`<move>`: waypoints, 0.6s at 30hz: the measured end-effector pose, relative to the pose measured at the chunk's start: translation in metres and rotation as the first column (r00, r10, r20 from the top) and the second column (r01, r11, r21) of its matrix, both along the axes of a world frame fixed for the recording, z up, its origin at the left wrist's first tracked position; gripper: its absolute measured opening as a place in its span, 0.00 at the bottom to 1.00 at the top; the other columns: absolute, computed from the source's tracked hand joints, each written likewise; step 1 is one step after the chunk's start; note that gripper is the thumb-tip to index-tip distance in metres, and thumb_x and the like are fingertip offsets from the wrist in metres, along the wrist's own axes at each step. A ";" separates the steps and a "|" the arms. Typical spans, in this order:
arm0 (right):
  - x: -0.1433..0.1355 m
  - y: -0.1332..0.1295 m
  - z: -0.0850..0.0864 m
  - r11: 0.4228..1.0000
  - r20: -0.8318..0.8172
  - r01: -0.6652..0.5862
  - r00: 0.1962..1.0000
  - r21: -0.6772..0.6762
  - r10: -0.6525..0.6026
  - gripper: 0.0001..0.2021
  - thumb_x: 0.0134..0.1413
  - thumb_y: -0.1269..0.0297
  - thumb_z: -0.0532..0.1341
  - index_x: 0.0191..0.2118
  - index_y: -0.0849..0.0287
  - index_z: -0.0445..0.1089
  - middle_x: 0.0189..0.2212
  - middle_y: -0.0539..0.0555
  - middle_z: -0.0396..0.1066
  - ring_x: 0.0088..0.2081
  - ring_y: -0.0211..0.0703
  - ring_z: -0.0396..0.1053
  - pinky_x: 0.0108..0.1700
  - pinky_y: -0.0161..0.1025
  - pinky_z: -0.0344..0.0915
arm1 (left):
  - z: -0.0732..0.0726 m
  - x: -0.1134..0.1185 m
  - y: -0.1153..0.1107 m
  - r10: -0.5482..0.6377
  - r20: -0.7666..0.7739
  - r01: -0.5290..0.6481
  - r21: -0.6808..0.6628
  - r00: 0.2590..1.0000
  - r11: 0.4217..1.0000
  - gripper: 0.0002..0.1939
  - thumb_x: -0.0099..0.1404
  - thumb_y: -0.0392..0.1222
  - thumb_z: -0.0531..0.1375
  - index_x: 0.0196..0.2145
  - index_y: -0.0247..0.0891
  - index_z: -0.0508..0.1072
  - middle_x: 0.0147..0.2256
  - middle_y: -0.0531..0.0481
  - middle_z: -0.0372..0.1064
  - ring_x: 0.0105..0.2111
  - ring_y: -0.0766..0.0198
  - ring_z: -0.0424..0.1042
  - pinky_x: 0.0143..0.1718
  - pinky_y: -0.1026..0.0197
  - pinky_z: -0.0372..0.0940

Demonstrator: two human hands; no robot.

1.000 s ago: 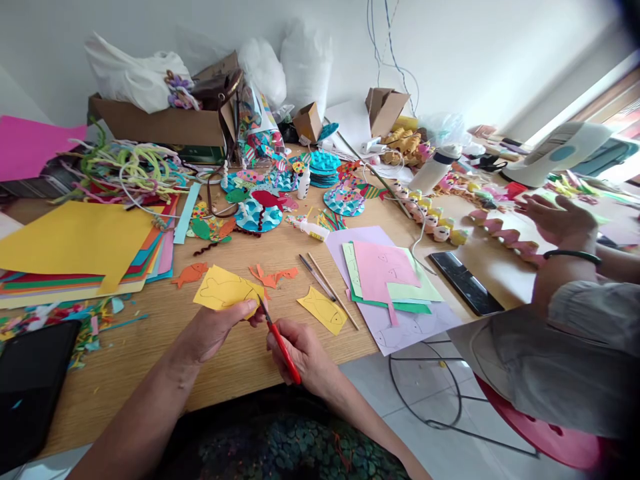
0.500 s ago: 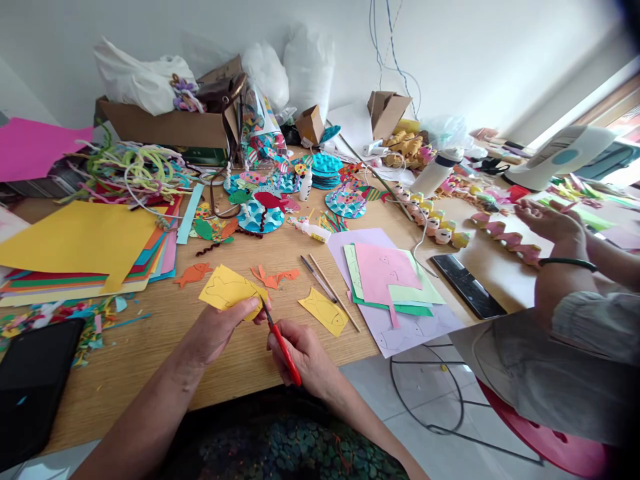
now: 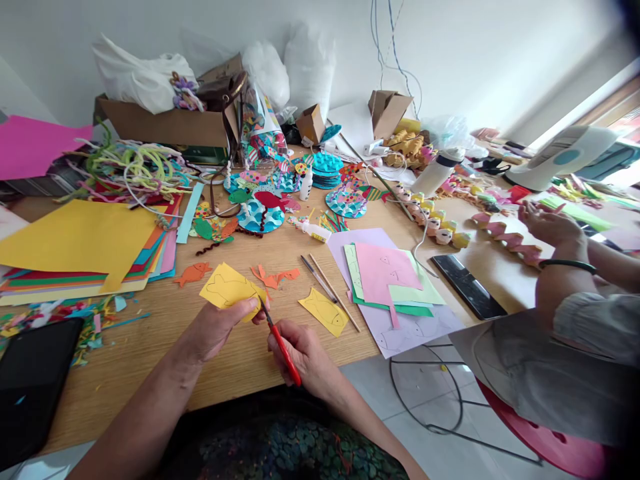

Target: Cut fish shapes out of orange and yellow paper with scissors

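Note:
Pinched in my left hand [image 3: 220, 328] is a piece of yellow paper [image 3: 226, 287] with a fish outline drawn on it. My right hand [image 3: 300, 353] grips red-handled scissors [image 3: 283, 347], whose blades meet the paper's right edge beside my left fingertips. On the table just beyond lie an orange paper fish [image 3: 193, 273] and orange paper scraps [image 3: 274, 275]. To the right rests a second yellow piece [image 3: 325, 312], also bearing a drawn fish. A pen [image 3: 319, 279] and a thin wooden stick [image 3: 334, 293] lie next to it.
Pink and green sheets with drawn fish lie on a lilac sheet [image 3: 383, 341] at right, near a black phone [image 3: 469, 287]. Coloured paper [image 3: 75, 243] is stacked at left, above shreds [image 3: 107, 320] and a dark device [image 3: 35, 387]. Another person's hands [image 3: 553, 227] are at far right.
My hands, the yellow paper and the scissors are nearly where they were. The other person's hands at the right have shifted slightly.

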State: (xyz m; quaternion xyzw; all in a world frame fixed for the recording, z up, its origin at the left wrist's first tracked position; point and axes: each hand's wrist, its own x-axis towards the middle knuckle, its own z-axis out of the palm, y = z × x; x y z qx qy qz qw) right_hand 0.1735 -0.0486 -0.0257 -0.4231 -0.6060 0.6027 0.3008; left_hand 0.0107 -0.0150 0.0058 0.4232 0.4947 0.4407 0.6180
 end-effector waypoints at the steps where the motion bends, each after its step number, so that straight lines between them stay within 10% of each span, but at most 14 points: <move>1: 0.000 0.000 0.000 1.000 0.003 0.003 1.000 0.005 -0.003 0.23 0.56 0.44 0.52 0.22 0.58 0.55 0.17 0.46 0.52 0.22 0.33 0.51 0.23 0.32 0.48 | 0.000 0.000 0.000 -0.003 -0.006 0.003 0.002 1.000 1.000 0.05 0.48 0.40 0.62 0.24 0.36 0.75 0.23 0.51 0.72 0.23 0.64 0.68 0.27 0.62 0.64; 18: 0.001 0.001 -0.001 1.000 0.013 -0.005 1.000 0.013 0.005 0.25 0.54 0.40 0.52 0.23 0.58 0.56 0.17 0.46 0.52 0.22 0.34 0.51 0.23 0.32 0.49 | -0.004 -0.002 0.000 -0.035 -0.050 0.036 0.010 0.998 0.999 0.05 0.48 0.41 0.62 0.22 0.36 0.74 0.23 0.51 0.71 0.24 0.63 0.68 0.29 0.61 0.64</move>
